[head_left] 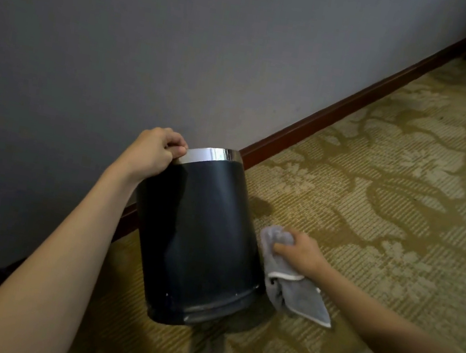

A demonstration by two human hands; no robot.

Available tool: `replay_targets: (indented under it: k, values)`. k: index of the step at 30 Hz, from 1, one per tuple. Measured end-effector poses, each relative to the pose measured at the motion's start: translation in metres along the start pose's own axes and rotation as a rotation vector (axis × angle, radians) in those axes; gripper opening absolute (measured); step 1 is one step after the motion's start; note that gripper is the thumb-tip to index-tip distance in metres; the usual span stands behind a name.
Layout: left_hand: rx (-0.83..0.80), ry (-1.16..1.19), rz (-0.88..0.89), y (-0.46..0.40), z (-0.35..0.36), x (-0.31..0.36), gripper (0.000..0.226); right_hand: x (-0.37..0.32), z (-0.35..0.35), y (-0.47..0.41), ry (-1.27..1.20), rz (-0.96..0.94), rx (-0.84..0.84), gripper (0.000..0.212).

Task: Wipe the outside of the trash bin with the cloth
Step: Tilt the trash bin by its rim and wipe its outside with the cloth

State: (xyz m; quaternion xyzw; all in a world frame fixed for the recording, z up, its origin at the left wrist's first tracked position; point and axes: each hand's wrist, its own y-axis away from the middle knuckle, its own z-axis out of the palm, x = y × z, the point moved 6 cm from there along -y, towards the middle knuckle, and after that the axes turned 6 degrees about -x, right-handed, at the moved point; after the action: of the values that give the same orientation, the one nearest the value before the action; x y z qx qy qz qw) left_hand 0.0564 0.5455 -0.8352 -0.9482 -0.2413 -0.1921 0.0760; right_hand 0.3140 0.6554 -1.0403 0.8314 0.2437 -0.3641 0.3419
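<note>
- My left hand [155,151] grips the top rim of the trash bin [201,238], with my fingers curled over the shiny metal band [213,155] and my thumb on the outside of it.
- The trash bin is a dark, round can that stands on the carpet [388,199] close to the wall [155,43], and it leans a little, its top tipped toward the wall.
- Its lower edge rests on the carpet nearest me, and the side that faces me is dark and glossy with a few small pale specks near the bottom.
- My right hand [302,253] holds a grey cloth [286,278], with my fingers bunched round its upper part.
- The cloth hangs down from my hand and its lower corner reaches the carpet just beside the base of the bin.
- The cloth lies against, or very near, the right side of the bin; I cannot tell whether it truly touches it.
- A thin white edge runs across the cloth just under my fingers.
- A dark red-brown skirting board [341,114] runs along the foot of the grey wall, behind the bin.
- The carpet is olive and tan with a large leafy pattern.
- Both my forearms are bare and reach in from the bottom of the view.
</note>
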Motion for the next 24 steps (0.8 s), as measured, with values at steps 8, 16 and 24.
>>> replay_targets:
  k: [8, 16, 24]
  values:
    - [0.003, -0.027, 0.017, -0.005, 0.005, 0.011, 0.015, -0.042, -0.042, -0.007, -0.270, -0.138, 0.168, 0.027]
    - [-0.048, -0.044, 0.107, -0.014, 0.015, 0.031, 0.015, -0.030, -0.049, -0.004, -0.362, -0.122, 0.164, 0.018]
    - [-0.175, 0.049, 0.207, 0.006, 0.001, 0.013, 0.012, -0.008, -0.048, -0.002, -0.324, -0.094, 0.113, 0.013]
